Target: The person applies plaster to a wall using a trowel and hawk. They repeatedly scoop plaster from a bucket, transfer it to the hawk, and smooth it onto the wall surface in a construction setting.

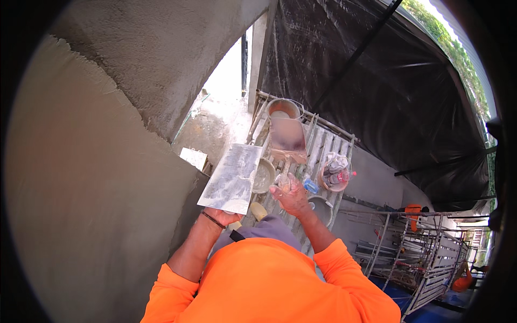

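My left hand (226, 217) is closed on the near end of a flat, grey rectangular plastering board (230, 175), smeared with pale residue. Most of its fingers are hidden under the board. Curled fingers of my right hand (291, 197) close round the near end of a handle. That handle runs to a wide, brownish dustpan-shaped scoop (287, 133), whose far edge lies by a round bucket (284, 109). Between board and scoop stands a round tub (264, 176) with greyish, wet-looking contents. A small blue object (311, 186) lies just right of my right hand.
I am on a slatted platform (318, 148). On its right are a bucket (334, 185) holding a red-capped bottle and crumpled material, and a grey tub (321, 209). A partly plastered wall (97, 177) rises at left; black sheeting (377, 81) hangs beyond. Scaffolding (420, 258) stands lower right.
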### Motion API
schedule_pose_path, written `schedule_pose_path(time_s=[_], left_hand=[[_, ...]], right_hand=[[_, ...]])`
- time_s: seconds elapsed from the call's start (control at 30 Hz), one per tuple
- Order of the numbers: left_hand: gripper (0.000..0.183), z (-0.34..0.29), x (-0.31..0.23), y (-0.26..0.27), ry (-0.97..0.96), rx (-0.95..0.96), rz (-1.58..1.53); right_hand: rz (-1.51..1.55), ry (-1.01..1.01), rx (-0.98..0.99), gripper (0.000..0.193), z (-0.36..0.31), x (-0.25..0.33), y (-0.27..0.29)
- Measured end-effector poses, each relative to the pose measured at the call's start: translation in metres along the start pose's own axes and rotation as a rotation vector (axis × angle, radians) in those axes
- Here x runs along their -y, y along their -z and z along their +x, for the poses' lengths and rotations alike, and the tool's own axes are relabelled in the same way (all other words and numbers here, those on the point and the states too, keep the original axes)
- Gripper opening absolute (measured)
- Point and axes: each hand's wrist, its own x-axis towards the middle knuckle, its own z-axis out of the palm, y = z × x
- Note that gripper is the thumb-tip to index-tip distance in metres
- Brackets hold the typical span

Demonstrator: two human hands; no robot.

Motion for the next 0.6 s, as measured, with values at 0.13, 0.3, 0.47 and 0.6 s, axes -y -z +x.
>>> schedule_pose_path(time_s=[0.13, 0.3, 0.47, 0.6], left_hand=[[0.048, -0.025, 0.024, -0.007, 0.012, 0.104, 0.104], [0.052, -0.046, 0.038, -0.004, -0.103, 0.106, 0.278], [0.043, -0.058, 0.029, 0.01, -0.167, 0.087, 0.375], [0.038, -0.062, 0.023, 0.01, -0.095, 0.178, 0.297]], right_hand=[[-0.671, 0.694, -0.18, 0.038, 0.021, -0.007, -0.036], [-0.584, 0.811, -0.185, 0.034, 0.04, -0.021, -0.042], [-0.692, 0.835, -0.262, 0.032, 0.043, -0.04, -0.019], [-0.75, 0.684, -0.384, 0.031, 0.027, -0.055, -0.003]])
